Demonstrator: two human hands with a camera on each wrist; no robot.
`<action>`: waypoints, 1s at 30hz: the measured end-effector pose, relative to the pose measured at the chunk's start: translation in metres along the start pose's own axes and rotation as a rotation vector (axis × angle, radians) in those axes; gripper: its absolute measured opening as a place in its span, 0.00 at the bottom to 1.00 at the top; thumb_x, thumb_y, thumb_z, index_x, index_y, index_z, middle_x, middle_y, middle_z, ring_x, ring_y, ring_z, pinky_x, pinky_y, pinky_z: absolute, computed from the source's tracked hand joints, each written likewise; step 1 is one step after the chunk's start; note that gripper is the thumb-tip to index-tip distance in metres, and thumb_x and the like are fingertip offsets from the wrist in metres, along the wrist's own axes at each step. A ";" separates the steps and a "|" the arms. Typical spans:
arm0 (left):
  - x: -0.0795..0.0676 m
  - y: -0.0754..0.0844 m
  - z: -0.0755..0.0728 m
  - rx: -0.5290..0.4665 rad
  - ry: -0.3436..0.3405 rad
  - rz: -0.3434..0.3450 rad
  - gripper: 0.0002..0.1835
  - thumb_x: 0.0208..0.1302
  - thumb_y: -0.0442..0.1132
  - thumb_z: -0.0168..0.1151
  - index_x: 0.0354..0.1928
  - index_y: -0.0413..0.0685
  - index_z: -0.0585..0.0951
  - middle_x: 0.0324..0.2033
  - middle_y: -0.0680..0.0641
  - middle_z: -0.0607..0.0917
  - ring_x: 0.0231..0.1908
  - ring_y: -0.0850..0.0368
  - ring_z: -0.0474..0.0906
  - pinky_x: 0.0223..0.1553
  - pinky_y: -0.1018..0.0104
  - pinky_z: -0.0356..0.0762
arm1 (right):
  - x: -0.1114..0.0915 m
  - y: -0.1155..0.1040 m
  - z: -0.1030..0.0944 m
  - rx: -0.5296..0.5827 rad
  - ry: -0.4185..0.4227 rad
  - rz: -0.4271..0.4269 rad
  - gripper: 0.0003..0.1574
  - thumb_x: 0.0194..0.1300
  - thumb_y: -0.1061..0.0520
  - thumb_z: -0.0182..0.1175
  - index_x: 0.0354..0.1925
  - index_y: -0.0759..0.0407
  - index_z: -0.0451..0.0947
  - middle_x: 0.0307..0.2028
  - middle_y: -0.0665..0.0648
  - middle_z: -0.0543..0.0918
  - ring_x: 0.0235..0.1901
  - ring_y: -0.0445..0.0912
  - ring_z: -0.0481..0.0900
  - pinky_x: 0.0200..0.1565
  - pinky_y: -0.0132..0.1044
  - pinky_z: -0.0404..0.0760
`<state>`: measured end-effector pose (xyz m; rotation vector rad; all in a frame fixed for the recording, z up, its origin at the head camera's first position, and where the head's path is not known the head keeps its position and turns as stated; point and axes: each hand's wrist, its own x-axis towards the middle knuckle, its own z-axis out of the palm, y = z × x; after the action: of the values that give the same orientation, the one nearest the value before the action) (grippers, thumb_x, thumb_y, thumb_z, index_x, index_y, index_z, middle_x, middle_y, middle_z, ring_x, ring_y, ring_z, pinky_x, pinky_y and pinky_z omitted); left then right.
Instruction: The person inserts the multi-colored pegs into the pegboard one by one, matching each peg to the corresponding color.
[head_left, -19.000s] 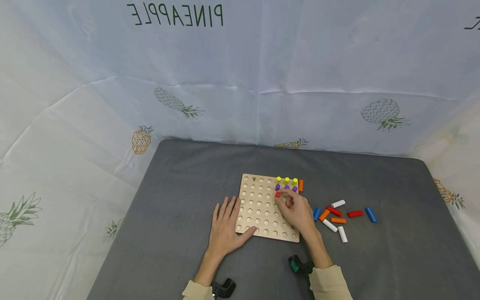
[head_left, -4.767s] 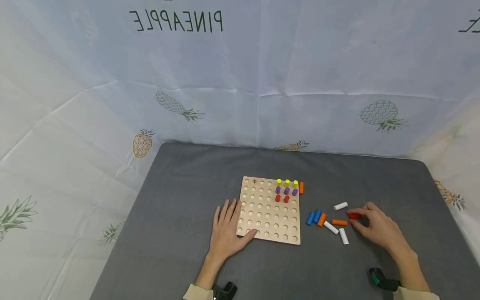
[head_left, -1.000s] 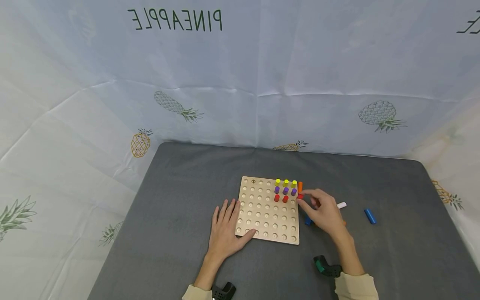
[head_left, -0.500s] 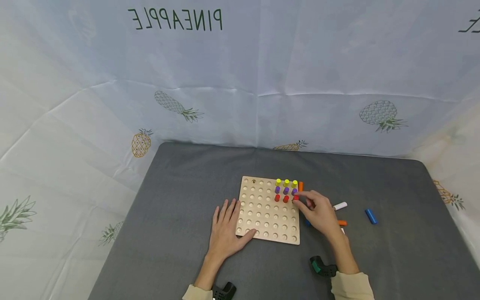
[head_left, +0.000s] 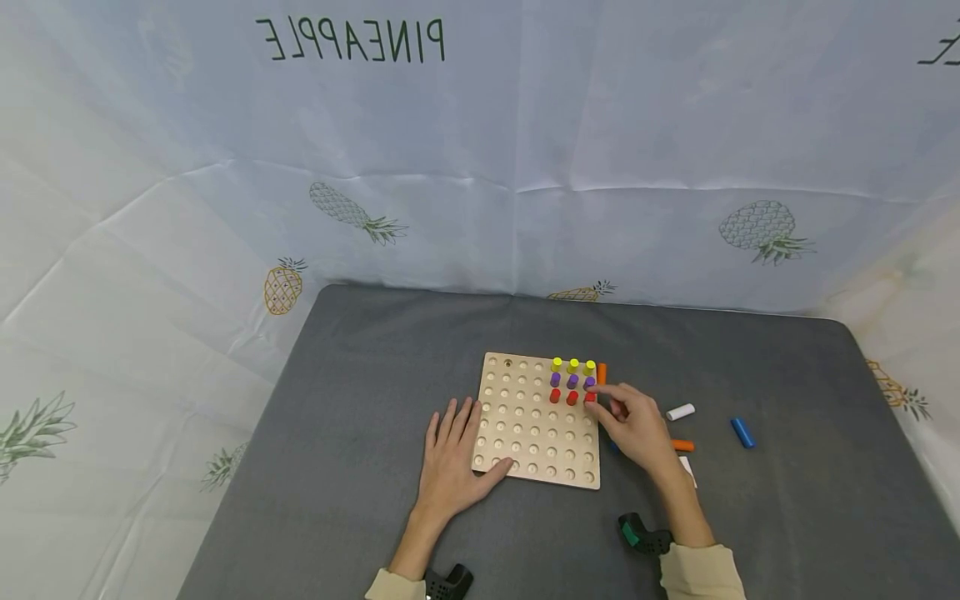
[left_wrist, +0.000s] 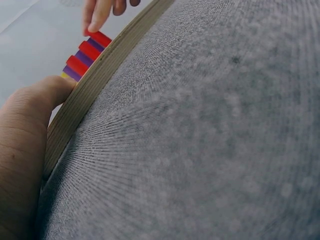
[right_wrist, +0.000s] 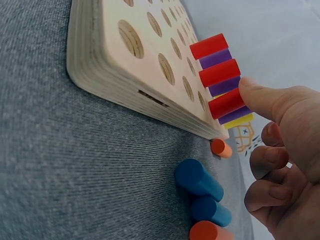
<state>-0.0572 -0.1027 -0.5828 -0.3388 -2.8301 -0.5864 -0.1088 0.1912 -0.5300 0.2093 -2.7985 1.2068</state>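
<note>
A wooden pegboard [head_left: 517, 425] lies on the grey cloth. Along its left edge rests my left hand [head_left: 450, 462], fingers straight and spread, thumb over the near edge. At the right side my right hand [head_left: 637, 425] pinches the top of a red peg [right_wrist: 226, 104] between thumb and index finger. That peg stands in the board as the rightmost of three in its row. Behind this row come three purple pegs [head_left: 572, 381], then three yellow pegs [head_left: 573, 365]. In the right wrist view the thumb presses at the red peg's upper end, and the index finger is hidden.
An orange peg [head_left: 602, 373] lies by the board's right edge. Blue pegs [right_wrist: 199, 179] and another orange peg [right_wrist: 210, 231] lie under the right hand. Farther right are a white peg [head_left: 680, 412] and a blue peg [head_left: 742, 432]. A printed curtain [head_left: 517, 233] hangs behind the table.
Since 4.8 s ago my right hand has brought a red peg from the right side to the board. Over the last second it moved slightly left, and the peg now stands in the row.
</note>
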 end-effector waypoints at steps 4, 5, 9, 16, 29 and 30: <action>0.000 0.000 0.000 -0.001 0.003 0.002 0.54 0.55 0.70 0.66 0.78 0.48 0.64 0.74 0.43 0.72 0.77 0.42 0.62 0.77 0.39 0.54 | 0.000 0.000 0.000 0.001 -0.009 0.006 0.16 0.64 0.57 0.71 0.50 0.59 0.88 0.22 0.52 0.67 0.20 0.38 0.60 0.23 0.29 0.59; 0.000 0.000 0.000 -0.001 0.003 0.002 0.54 0.55 0.71 0.66 0.78 0.48 0.64 0.74 0.43 0.72 0.77 0.42 0.62 0.77 0.39 0.54 | 0.000 0.000 0.000 0.004 -0.011 0.007 0.16 0.64 0.57 0.71 0.50 0.59 0.88 0.22 0.52 0.67 0.20 0.38 0.60 0.23 0.29 0.59; 0.000 0.000 0.000 -0.001 -0.002 -0.001 0.54 0.56 0.71 0.65 0.78 0.48 0.64 0.74 0.43 0.72 0.77 0.42 0.61 0.77 0.39 0.54 | 0.000 0.002 0.001 0.011 -0.021 0.005 0.16 0.64 0.57 0.71 0.50 0.58 0.87 0.22 0.52 0.67 0.20 0.38 0.61 0.23 0.29 0.59; 0.000 0.000 -0.001 -0.009 -0.009 -0.006 0.54 0.56 0.71 0.65 0.78 0.48 0.64 0.74 0.43 0.71 0.78 0.42 0.61 0.77 0.38 0.54 | 0.002 0.005 0.000 0.013 -0.045 0.001 0.15 0.65 0.56 0.71 0.50 0.59 0.87 0.22 0.52 0.68 0.21 0.37 0.62 0.23 0.29 0.60; 0.000 0.000 -0.001 0.001 -0.016 -0.009 0.54 0.56 0.71 0.65 0.78 0.48 0.64 0.74 0.43 0.71 0.78 0.43 0.60 0.78 0.40 0.53 | 0.004 0.009 0.002 0.044 -0.071 0.006 0.16 0.66 0.57 0.69 0.51 0.60 0.85 0.22 0.51 0.69 0.19 0.37 0.63 0.22 0.29 0.62; 0.000 0.000 -0.001 0.001 -0.017 -0.010 0.54 0.56 0.71 0.65 0.78 0.48 0.64 0.74 0.43 0.71 0.78 0.43 0.60 0.78 0.40 0.53 | 0.004 0.009 0.002 0.045 -0.071 0.008 0.16 0.66 0.57 0.69 0.52 0.60 0.85 0.22 0.51 0.69 0.19 0.37 0.63 0.22 0.29 0.62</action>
<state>-0.0570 -0.1029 -0.5822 -0.3312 -2.8497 -0.5873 -0.1140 0.1954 -0.5372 0.2497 -2.8367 1.2899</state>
